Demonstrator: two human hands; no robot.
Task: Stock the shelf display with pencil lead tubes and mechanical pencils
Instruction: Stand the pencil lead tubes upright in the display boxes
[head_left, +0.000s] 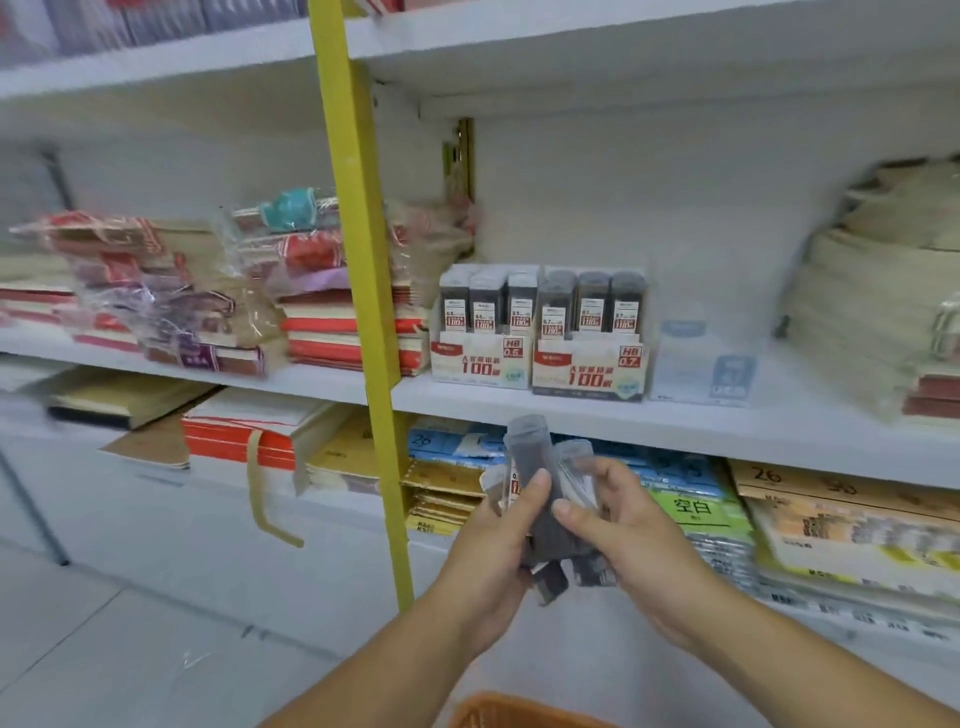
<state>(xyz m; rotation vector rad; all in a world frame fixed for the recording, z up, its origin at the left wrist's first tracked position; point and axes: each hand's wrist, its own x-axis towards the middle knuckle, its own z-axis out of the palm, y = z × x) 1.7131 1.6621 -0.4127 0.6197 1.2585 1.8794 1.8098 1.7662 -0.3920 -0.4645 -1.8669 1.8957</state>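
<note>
Both hands hold a bunch of dark grey pencil lead tubes in front of the shelf edge. My left hand grips the bunch from the left, thumb on the tallest tube. My right hand holds it from the right, thumb pressed on the tubes. On the middle shelf stand two display boxes: the 0.5 box and the 0.7 box, each with three tubes upright in front. A pale blue display box stands right of them; its contents are blurred.
A yellow upright post splits the shelving left of the boxes. Wrapped notebooks are stacked at the left, beige paper stacks at the right. Paper packs fill the lower shelf. An orange basket sits at the bottom edge.
</note>
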